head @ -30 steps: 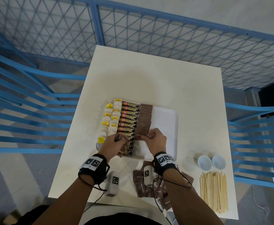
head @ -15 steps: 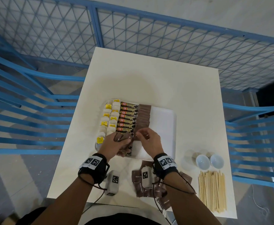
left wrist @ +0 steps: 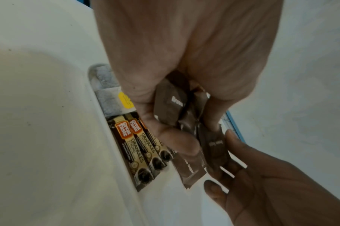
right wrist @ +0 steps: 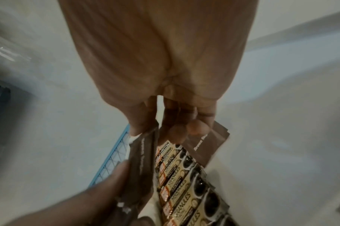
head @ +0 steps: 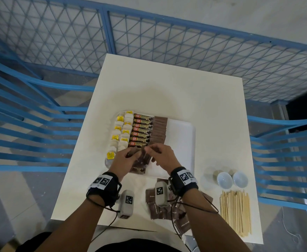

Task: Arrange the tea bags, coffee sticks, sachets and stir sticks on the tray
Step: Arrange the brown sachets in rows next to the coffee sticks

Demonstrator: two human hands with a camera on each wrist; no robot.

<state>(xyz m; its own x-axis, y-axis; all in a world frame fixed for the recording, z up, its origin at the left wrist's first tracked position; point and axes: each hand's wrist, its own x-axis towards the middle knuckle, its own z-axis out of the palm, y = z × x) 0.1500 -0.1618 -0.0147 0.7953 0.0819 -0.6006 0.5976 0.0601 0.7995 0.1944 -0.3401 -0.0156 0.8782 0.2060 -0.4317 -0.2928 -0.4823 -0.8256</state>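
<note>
Hands meet over the tray (head: pixel 182 135): left hand (head: pixel 124 159) clutches several brown sachets (left wrist: pixel 169 107); right hand (head: pixel 164 157) pinches one sachet (right wrist: pixel 144 156) above the coffee sticks (head: pixel 141 130).

Bare right half of flat white plastic tray (head: pixel 181 139); far cream worktop (head: pixel 167 88) bare too. Blocked rightward by pale wooden stir sticks (head: pixel 236 213).

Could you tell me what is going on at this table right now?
A person is filling a white tray with drink supplies. The left hand grips a bunch of brown sugar sachets, and the right hand pinches one sachet from it. Tea bags, coffee sticks and some sachets already lie in rows. The stir sticks lie on the table.
</note>
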